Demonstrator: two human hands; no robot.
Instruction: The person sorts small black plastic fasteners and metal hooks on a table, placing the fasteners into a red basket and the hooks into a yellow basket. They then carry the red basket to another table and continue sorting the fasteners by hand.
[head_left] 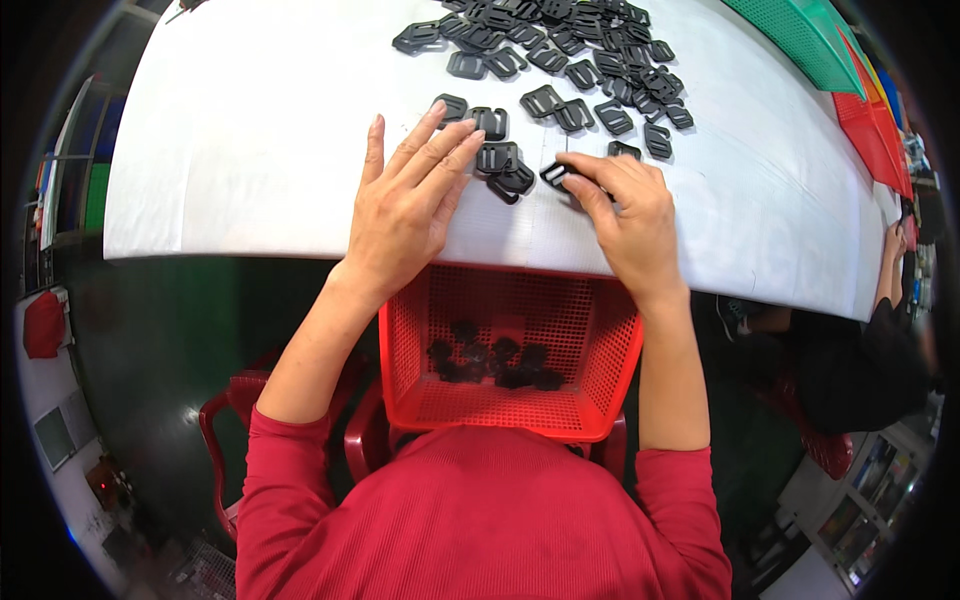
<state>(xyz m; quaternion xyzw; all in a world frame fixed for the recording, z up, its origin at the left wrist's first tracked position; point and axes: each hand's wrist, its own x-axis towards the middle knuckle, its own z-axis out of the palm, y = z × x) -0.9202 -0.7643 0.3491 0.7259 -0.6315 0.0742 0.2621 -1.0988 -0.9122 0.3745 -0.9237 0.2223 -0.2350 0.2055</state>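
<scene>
Through the head camera I have the right hand (pixel 632 215) pinching a black buckle (pixel 556 176) between thumb and forefinger, at the near side of the table (pixel 260 150); I can't tell whether the piece rests on the surface or is just off it. The left hand (pixel 402 210) holds nothing that I can see: its fingers are spread wide, tips beside and over a few loose buckles (pixel 497 157), and I can't make out how firmly they touch. Those loose pieces lie between the two hands, some overlapping. Just beyond the right hand I see more scattered ones, then the heap (pixel 600 40) at the far side, all black.

Below the table edge, between the forearms, I see a red basket (pixel 398 395) with dark pieces (pixel 500 368) on its floor, too blurred to tell apart. At my upper right, a green basket (pixel 805 45) and a red tray (pixel 870 135) stand along the table's edge. Farther right I catch a co-worker's arm (pixel 889 265).
</scene>
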